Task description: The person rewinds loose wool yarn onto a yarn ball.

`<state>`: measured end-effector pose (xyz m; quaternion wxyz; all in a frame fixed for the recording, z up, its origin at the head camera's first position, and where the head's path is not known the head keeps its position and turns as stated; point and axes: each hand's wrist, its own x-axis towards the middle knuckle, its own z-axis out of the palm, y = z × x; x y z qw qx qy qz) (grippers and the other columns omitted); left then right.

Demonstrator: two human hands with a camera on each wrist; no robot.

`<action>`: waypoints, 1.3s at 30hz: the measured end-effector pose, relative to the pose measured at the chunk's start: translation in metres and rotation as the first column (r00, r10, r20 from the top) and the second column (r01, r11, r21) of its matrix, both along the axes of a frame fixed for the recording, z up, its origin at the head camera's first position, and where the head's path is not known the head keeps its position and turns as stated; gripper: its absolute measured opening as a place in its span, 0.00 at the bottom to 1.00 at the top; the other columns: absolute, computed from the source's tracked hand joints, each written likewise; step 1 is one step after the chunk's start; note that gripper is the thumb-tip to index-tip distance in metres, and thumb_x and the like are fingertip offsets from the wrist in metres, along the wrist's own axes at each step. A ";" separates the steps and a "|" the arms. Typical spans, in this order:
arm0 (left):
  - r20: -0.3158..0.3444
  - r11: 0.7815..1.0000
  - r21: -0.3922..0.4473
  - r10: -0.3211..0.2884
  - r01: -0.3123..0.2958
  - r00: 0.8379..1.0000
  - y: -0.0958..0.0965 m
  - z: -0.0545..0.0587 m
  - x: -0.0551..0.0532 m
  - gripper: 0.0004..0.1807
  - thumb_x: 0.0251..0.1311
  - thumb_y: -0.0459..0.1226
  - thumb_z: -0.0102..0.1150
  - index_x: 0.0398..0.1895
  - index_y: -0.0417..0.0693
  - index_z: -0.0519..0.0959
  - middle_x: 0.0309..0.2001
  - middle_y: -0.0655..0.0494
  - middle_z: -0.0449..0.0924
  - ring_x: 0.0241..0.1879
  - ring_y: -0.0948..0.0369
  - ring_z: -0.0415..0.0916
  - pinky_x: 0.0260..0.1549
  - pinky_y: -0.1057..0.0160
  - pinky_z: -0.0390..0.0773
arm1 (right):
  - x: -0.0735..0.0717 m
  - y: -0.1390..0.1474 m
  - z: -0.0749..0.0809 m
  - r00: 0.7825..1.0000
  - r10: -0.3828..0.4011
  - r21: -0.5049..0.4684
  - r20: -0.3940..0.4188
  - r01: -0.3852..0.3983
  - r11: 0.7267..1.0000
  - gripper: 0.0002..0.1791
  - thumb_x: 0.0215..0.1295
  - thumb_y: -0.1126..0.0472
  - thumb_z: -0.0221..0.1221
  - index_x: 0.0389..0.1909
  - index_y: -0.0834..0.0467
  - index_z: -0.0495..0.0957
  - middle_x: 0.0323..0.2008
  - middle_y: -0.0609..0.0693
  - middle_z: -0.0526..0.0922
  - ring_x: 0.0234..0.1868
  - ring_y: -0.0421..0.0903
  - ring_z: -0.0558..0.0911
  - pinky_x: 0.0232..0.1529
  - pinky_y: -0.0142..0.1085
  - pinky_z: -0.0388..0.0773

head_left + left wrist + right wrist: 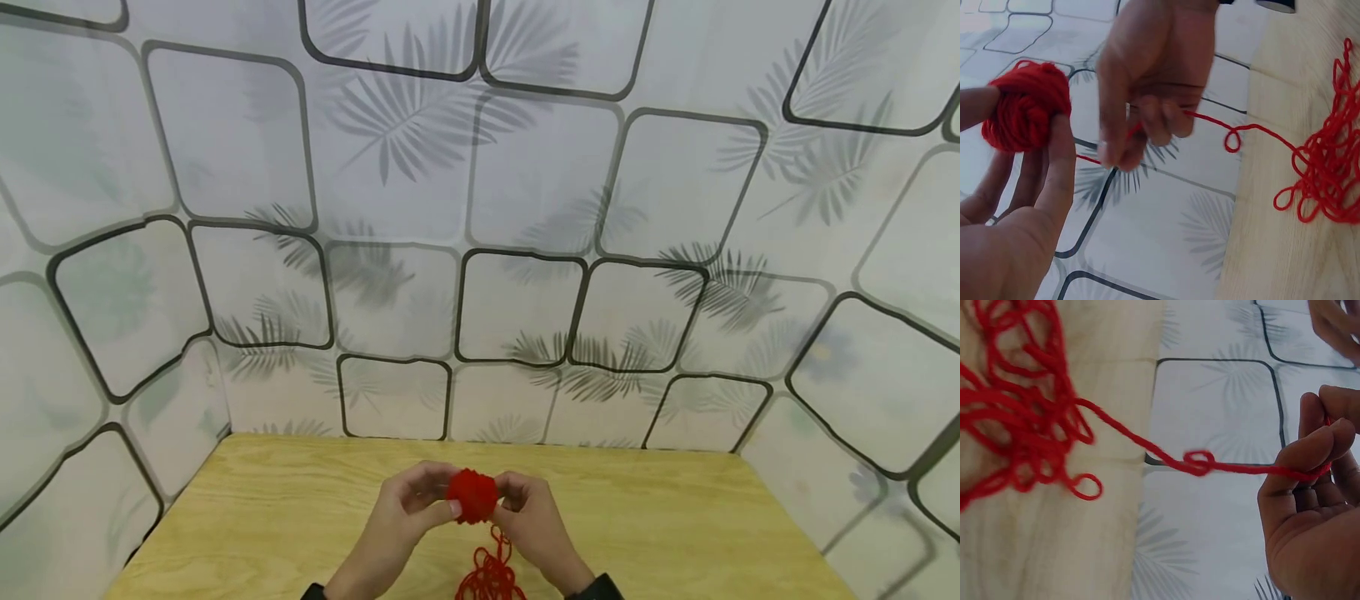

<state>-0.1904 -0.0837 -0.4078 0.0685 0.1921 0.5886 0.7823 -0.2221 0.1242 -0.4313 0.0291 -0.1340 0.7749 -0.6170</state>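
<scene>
A red ball of yarn [473, 496] is held up above the wooden table by my left hand [408, 512], thumb and fingers around its sides. In the left wrist view the wound ball [1025, 109] sits between the thumb and fingers. My right hand [531, 517] is just right of the ball, its curled fingers pinching the yarn strand [1235, 467]. From the ball the strand runs through that hand, makes a small loop, and leads down to a loose heap of red yarn [491, 577] on the table.
The light wooden table [300, 483] stretches out in front, with its far edge against a wall [397, 300] patterned with rounded squares and grey leaves. Similar patterned panels rise at the left and right sides. Dark sleeve cuffs [596, 588] show at the wrists.
</scene>
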 end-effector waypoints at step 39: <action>-0.048 0.973 -0.128 -0.202 0.194 0.978 0.007 -0.034 -0.006 0.17 0.67 0.30 0.61 0.55 0.26 0.75 0.49 0.43 0.82 0.46 0.58 0.82 0.47 0.63 0.82 | 0.003 0.014 -0.014 0.998 -0.055 0.000 -0.012 0.055 0.998 0.07 0.67 0.64 0.66 0.41 0.65 0.84 0.33 0.51 0.85 0.21 0.38 0.70 0.25 0.29 0.73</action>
